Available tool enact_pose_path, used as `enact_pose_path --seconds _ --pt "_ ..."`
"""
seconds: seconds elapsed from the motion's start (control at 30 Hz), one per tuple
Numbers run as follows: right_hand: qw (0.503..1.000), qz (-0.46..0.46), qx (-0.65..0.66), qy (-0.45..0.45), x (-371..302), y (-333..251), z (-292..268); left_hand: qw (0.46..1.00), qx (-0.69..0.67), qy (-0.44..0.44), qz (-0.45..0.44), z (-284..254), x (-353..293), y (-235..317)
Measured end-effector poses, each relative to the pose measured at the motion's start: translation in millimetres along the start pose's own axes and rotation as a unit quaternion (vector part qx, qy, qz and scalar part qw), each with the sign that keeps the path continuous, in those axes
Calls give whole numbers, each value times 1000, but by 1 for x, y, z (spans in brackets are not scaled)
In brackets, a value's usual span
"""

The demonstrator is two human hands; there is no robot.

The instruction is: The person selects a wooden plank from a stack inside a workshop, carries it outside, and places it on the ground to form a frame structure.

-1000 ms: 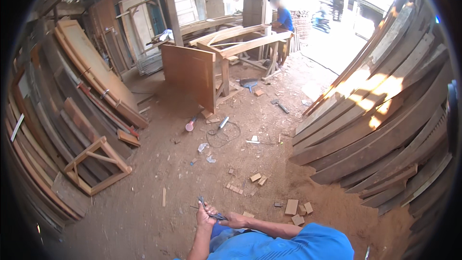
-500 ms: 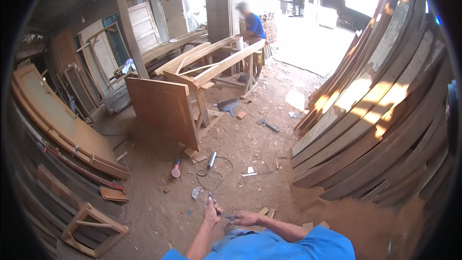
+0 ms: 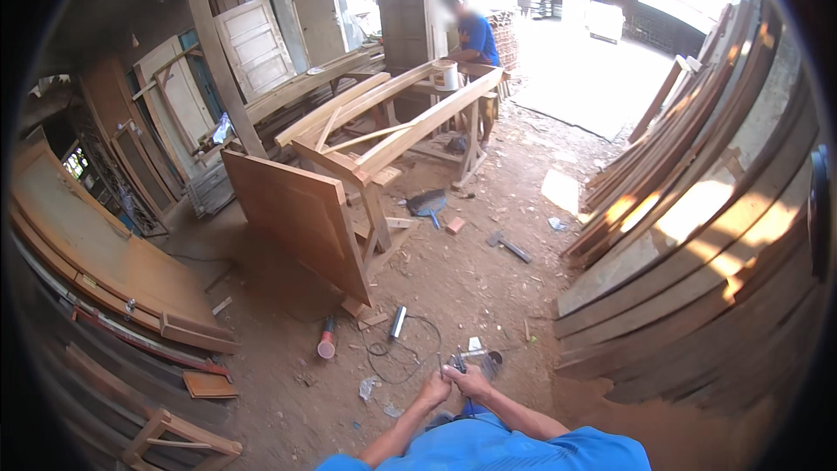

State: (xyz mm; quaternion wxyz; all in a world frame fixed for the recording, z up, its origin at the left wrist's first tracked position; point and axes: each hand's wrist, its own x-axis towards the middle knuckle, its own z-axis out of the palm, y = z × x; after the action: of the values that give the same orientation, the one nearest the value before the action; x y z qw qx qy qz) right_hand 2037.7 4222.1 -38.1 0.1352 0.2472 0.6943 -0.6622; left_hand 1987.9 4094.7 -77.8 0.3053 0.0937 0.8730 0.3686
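Observation:
Both my hands are close together at the lower middle, in front of my blue shirt. My left hand (image 3: pixel 434 390) is closed on a thin dark rod-like thing (image 3: pixel 441 361) that points up from the fingers. Beside it, almost touching, my right hand (image 3: pixel 471 381) is closed around a small dark tool (image 3: pixel 458 361); its exact kind is too small to make out. A dark rounded object (image 3: pixel 493 359) shows just past the right hand, partly blurred. On the ground ahead lie a silver cylinder (image 3: pixel 398 323) with a black cord and a red tool with a round pale end (image 3: pixel 326 340).
A wooden panel (image 3: pixel 296 222) leans against a trestle frame (image 3: pixel 436 126) carrying a white bucket (image 3: pixel 445 76). A co-worker in blue (image 3: pixel 477 39) stands behind it. Planks (image 3: pixel 697 235) are stacked on the right, doors (image 3: pixel 105 244) on the left. A hammer (image 3: pixel 509 246) and dustpan (image 3: pixel 426 202) lie on the ground.
My hands have come together and moved right and a little forward. The whole view has shifted slightly. The co-worker appears more upright.

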Motion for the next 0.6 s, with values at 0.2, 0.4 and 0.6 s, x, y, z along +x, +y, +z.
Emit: enact_pose_path --seconds 0.2,0.4,0.6 --pt "997 -69 -22 33 77 -112 -66 997 58 10 57 -39 104 100" --pt "991 -61 56 104 211 -123 -135 996 12 52 74 -54 196 201" --pt "979 -52 107 167 285 -159 -176 989 68 -5 132 -65 287 231"
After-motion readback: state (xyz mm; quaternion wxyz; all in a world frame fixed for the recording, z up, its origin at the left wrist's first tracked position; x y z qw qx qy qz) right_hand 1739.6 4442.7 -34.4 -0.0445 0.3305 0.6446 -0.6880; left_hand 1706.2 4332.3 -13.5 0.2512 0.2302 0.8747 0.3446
